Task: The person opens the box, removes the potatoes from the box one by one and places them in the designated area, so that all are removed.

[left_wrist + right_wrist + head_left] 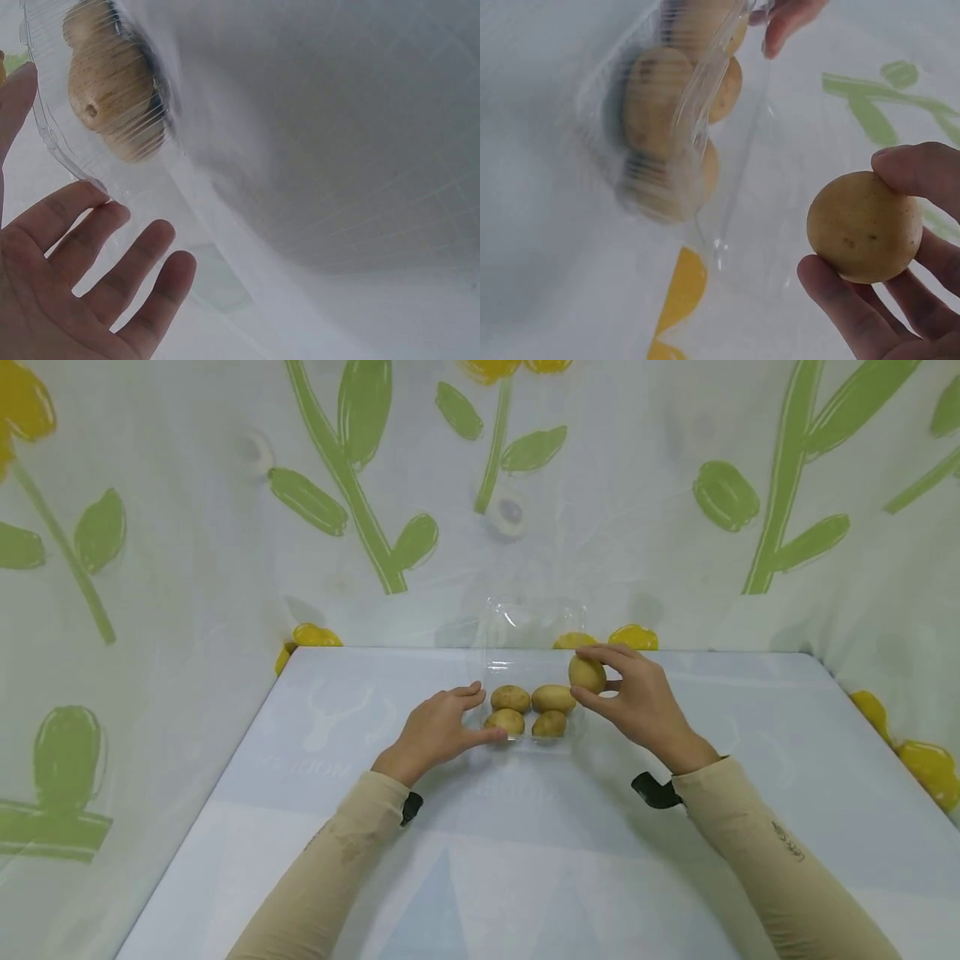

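A clear plastic clamshell box [56, 146] stands on the table with its lid [534, 631] raised at the back. Several potatoes [511, 699] lie inside it. My right hand [637, 697] pinches another potato [865, 227] between thumb and fingers, just above the box's right side. In the right wrist view that potato is apart from the box. My left hand [438, 727] rests at the box's left edge, thumb by the front rim. The left wrist view shows its fingers [120, 274] spread and fairly straight, with fingertips touching the rim.
The pale printed table [480, 860] ends just behind the box. A white curtain [600, 552] with green stems and yellow flowers hangs behind and at both sides. Dark straps show at the left wrist [411, 808] and right wrist [655, 791].
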`<state>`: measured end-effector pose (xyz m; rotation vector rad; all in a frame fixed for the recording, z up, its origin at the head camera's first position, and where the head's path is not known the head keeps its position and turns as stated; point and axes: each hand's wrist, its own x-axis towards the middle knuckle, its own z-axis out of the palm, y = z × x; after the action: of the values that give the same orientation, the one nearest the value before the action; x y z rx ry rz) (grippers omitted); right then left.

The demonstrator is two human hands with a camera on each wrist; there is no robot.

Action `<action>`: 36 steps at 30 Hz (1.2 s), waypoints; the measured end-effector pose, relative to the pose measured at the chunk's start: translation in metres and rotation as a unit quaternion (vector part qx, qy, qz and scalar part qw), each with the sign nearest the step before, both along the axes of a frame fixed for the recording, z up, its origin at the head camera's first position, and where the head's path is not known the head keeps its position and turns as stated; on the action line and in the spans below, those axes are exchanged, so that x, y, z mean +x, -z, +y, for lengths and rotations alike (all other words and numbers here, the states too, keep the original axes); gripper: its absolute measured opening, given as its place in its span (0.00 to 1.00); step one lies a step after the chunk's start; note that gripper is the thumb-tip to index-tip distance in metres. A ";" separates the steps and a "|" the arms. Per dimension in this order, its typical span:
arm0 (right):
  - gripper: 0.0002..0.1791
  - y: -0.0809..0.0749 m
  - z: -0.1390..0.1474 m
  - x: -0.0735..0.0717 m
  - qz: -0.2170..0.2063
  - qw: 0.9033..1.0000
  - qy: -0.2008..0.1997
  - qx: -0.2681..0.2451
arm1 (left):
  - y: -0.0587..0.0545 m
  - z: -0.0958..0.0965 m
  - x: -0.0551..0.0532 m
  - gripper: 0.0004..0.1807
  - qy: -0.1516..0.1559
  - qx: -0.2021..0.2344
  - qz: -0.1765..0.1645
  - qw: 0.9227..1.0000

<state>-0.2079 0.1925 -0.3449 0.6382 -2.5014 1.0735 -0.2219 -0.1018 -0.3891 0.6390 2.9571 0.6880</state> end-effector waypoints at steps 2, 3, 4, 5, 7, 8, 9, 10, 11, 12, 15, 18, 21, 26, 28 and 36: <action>0.26 0.000 0.007 0.000 -0.003 1.000 0.016 0.000 | -0.002 0.001 -0.002 0.47 0.002 0.000 0.006 1.000; 0.26 0.000 0.010 0.000 -0.006 1.000 0.024 0.000 | -0.002 0.001 -0.003 0.47 0.002 -0.001 0.008 1.000; 0.26 0.000 0.013 0.001 -0.010 0.999 0.031 0.002 | -0.003 0.001 -0.004 0.47 0.002 -0.003 0.009 1.000; 0.26 0.001 0.016 0.001 -0.015 0.999 0.036 0.002 | -0.003 0.001 -0.004 0.47 0.000 -0.005 0.007 1.000; 0.26 0.003 0.022 0.001 -0.023 0.999 0.044 0.005 | -0.002 0.001 -0.005 0.47 -0.002 -0.006 0.002 1.000; 0.26 0.005 0.025 0.001 -0.026 0.999 0.048 0.006 | -0.002 0.001 -0.005 0.47 -0.004 -0.005 0.000 1.000; 0.26 0.007 0.028 0.002 -0.028 0.998 0.052 0.007 | -0.002 0.000 -0.004 0.47 -0.005 -0.004 -0.001 1.000; 0.26 0.009 0.030 0.002 -0.030 0.998 0.055 0.009 | -0.002 0.000 -0.004 0.47 -0.007 -0.004 -0.002 1.000; 0.26 0.012 0.032 0.001 -0.033 0.998 0.057 0.010 | -0.001 0.000 -0.003 0.47 -0.009 -0.004 -0.005 1.000; 0.26 0.014 0.034 0.002 -0.034 0.998 0.060 0.012 | -0.001 -0.001 -0.002 0.47 -0.009 -0.003 -0.008 1.000; 0.25 0.021 0.040 0.002 -0.037 0.997 0.063 0.018 | 0.000 -0.002 0.001 0.48 -0.011 -0.003 -0.013 1.000; 0.25 0.027 0.045 0.001 -0.038 0.997 0.058 0.025 | 0.001 -0.003 0.002 0.48 -0.010 -0.004 -0.012 1.000; 0.25 0.031 0.050 -0.002 -0.045 0.997 0.054 0.037 | 0.002 -0.003 0.003 0.48 -0.012 -0.005 -0.006 1.000; 0.24 0.037 0.058 -0.009 -0.087 0.992 0.058 0.066 | 0.003 -0.003 0.003 0.48 -0.010 -0.005 -0.003 1.000; 0.24 0.038 0.061 -0.011 -0.106 0.990 0.058 0.076 | 0.003 -0.002 0.003 0.47 -0.008 -0.005 -0.002 1.000; 0.25 0.046 0.067 -0.020 -0.154 0.981 0.057 0.103 | 0.001 0.000 0.001 0.47 -0.003 -0.004 -0.002 1.000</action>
<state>-0.2276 0.2594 -0.3907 0.4006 -2.9046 0.9408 -0.2205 -0.1021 -0.3902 0.6284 2.9585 0.6762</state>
